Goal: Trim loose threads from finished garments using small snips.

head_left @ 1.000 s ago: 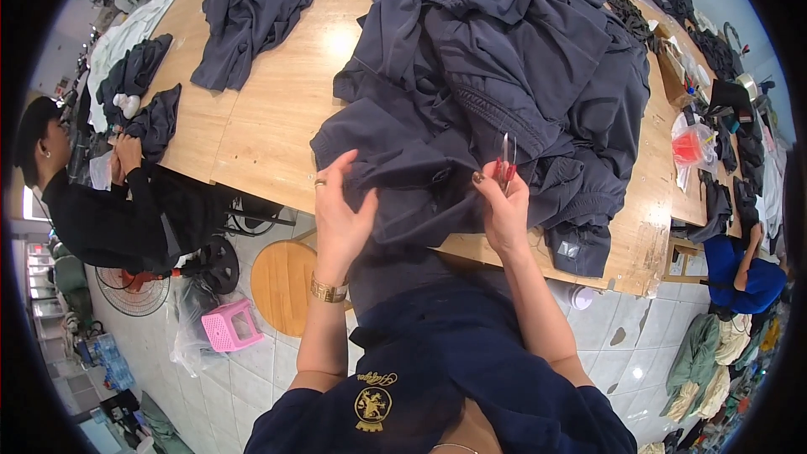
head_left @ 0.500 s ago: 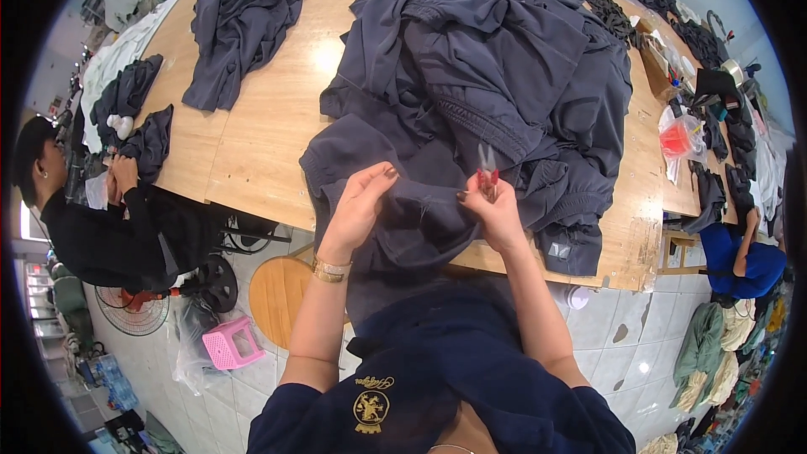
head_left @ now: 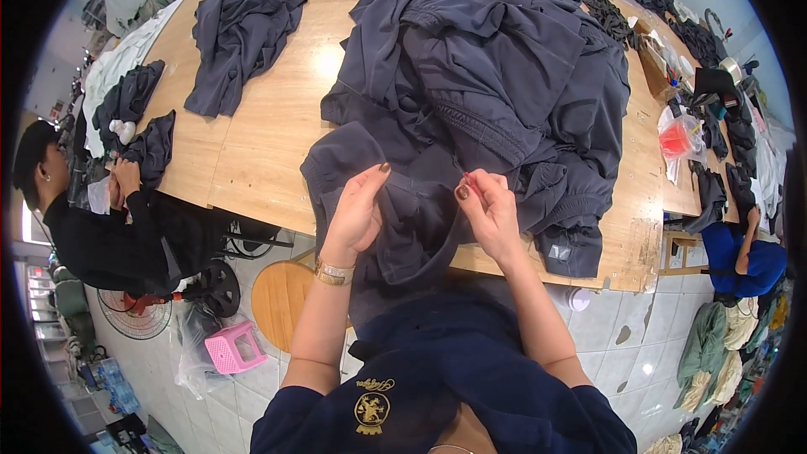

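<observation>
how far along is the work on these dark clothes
Cannot tell what is done: no pile reads plainly as finished. In hand: the left hand and right hand hold the edge of a dark navy fabric garment at the wooden table edge, the right pinching a small red tool. Left: seemingly the big heap of dark navy garments behind it.

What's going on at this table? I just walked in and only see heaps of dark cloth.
A person stands at a wooden table and holds the edge of a dark grey garment with both hands. The left hand pinches the fabric; the right hand holds a small red tool at it. More garments lie piled behind. Another person works at the left.
</observation>
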A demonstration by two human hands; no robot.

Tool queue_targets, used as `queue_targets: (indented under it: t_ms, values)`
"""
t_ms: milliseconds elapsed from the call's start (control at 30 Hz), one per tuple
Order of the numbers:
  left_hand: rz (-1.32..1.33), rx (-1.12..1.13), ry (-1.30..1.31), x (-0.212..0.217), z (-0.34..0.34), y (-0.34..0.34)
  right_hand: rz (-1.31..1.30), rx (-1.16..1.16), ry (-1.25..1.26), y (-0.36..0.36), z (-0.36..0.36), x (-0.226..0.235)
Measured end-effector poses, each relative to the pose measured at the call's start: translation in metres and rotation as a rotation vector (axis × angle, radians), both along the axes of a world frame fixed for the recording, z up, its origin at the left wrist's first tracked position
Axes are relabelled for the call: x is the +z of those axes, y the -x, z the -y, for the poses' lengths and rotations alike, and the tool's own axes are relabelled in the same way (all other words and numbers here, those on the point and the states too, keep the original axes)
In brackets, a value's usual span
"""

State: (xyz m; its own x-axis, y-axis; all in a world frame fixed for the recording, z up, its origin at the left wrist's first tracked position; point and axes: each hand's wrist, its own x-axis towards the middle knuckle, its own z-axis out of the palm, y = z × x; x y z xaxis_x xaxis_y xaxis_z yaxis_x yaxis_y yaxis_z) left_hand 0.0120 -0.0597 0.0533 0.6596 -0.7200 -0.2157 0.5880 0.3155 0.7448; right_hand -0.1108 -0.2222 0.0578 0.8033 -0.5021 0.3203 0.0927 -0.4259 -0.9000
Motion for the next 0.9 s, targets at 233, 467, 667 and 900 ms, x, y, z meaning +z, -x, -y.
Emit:
queue_targets:
  t_ms: [233,467,667,900]
  values:
    - [-0.065,-0.047,-0.001,-0.0062,-0.0034,-0.0033,-0.132,0.184,0.343,0.0066,0.0102,-0.0026]
    - [-0.072,-0.098,0.015,-0.0048,-0.0027,-0.0031,-0.179,0.274,0.287,0.004,0.0073,-0.0015]
    - [-0.058,-0.144,0.052,-0.0063,-0.0028,-0.0038,-0.216,0.329,0.285,0.003,0.0097,-0.0032]
    - [-0.032,-0.156,0.02,-0.0054,0.0003,-0.003,-0.23,0.366,0.278,0.0028,0.0113,-0.0011]
